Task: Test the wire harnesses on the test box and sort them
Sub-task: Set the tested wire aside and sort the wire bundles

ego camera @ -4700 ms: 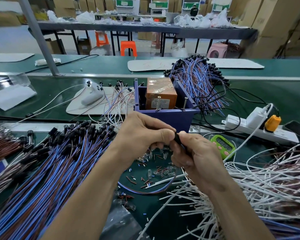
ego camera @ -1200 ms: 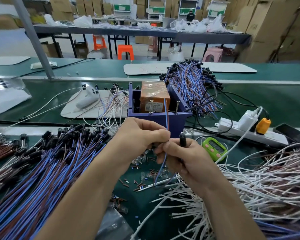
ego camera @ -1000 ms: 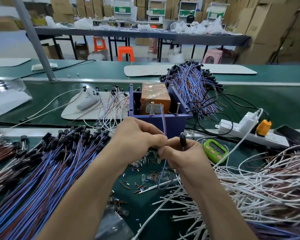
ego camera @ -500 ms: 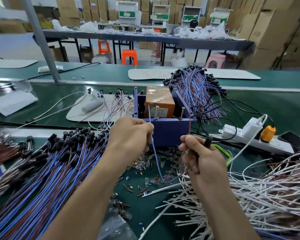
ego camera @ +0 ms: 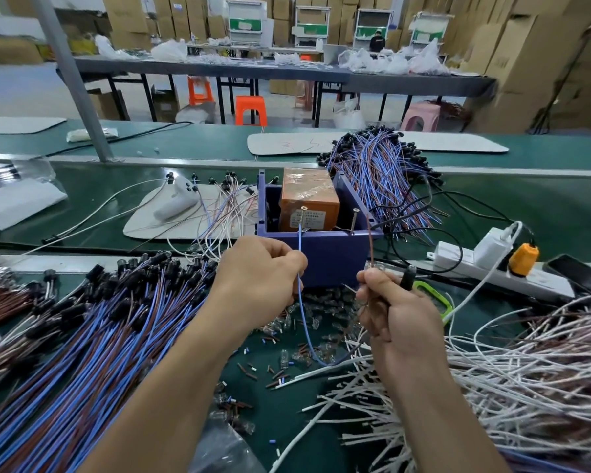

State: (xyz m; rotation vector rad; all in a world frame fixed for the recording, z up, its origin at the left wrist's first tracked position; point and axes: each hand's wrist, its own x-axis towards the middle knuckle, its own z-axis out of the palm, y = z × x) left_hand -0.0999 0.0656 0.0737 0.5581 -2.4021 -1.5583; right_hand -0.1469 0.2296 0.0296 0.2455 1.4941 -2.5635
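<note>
Head camera gives me both hands before the purple box: the left hand pinches the blue wire, the right hand pinches the brown wire (black plug gripped too). Both wire ends reach up by the two screws at the box's front edge; beyond lies a heap of wires.

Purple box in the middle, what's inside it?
An orange block wrapped in shiny tape, with a label, sits inside the purple box. Two screws stick up at its front wall. The box floor and the block's lower part are hidden by that wall.
</note>
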